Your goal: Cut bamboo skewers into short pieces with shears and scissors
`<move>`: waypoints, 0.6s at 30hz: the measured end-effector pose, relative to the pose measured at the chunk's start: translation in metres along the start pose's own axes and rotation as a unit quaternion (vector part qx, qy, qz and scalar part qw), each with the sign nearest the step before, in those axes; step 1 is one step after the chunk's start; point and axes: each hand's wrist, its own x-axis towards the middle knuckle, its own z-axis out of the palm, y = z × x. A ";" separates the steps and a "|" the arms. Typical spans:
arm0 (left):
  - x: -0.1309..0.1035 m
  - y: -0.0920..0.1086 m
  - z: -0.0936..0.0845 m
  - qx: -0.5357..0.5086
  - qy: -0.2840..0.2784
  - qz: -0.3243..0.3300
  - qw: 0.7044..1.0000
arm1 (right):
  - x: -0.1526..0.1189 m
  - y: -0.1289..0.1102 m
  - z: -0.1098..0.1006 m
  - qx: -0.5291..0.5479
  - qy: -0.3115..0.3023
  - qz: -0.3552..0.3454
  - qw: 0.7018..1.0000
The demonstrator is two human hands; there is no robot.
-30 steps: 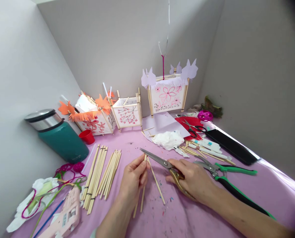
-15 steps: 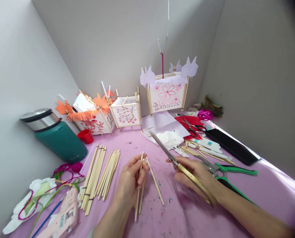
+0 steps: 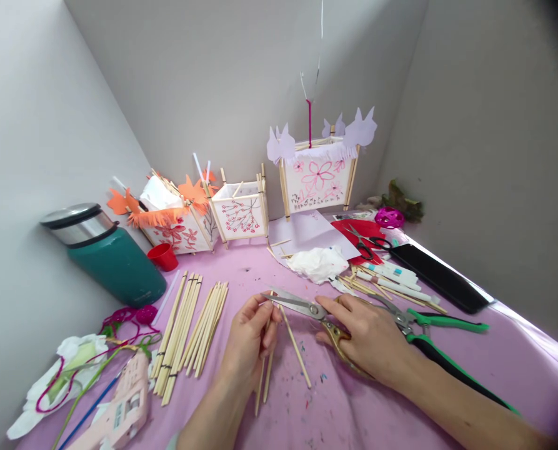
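My left hand (image 3: 250, 337) pinches a thin wooden stick (image 3: 260, 387) at the lower centre, its top between thumb and fingers. Gold-handled scissors (image 3: 313, 310) are gripped in my right hand (image 3: 363, 331), fingers around the handles. Their slightly parted blades point left and reach the upper end of the held stick. Another stick (image 3: 268, 378) stands out below my left hand; whether it is held I cannot tell. A loose stick (image 3: 297, 350) lies on the pink cloth (image 3: 325, 406) between my hands.
Stick bundles (image 3: 180, 337), a pink glue gun (image 3: 129, 406) and a teal bottle (image 3: 119, 262) are on the left. Paper lanterns (image 3: 241, 215) stand behind. On the right are green-handled pruners (image 3: 403, 320), markers (image 3: 395, 281), a black phone-like slab (image 3: 435, 275) and black scissors (image 3: 365, 240).
The scissors have turned from pointing up and away to pointing left, and their blades have come to the stick in my left hand. My left hand has hardly moved.
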 end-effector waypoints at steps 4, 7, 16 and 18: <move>-0.001 -0.001 -0.002 0.008 0.007 -0.005 1.000 | -0.002 -0.001 0.001 0.003 0.002 0.001 1.000; -0.002 -0.001 -0.002 0.008 0.011 -0.005 1.000 | -0.003 -0.002 0.002 0.014 0.007 0.005 1.000; -0.001 0.001 0.000 0.001 0.006 -0.002 1.000 | -0.001 -0.004 0.001 0.016 -0.014 0.013 1.000; -0.002 0.001 0.000 0.003 0.000 -0.004 1.000 | 0.000 -0.004 0.001 0.015 -0.016 0.011 1.000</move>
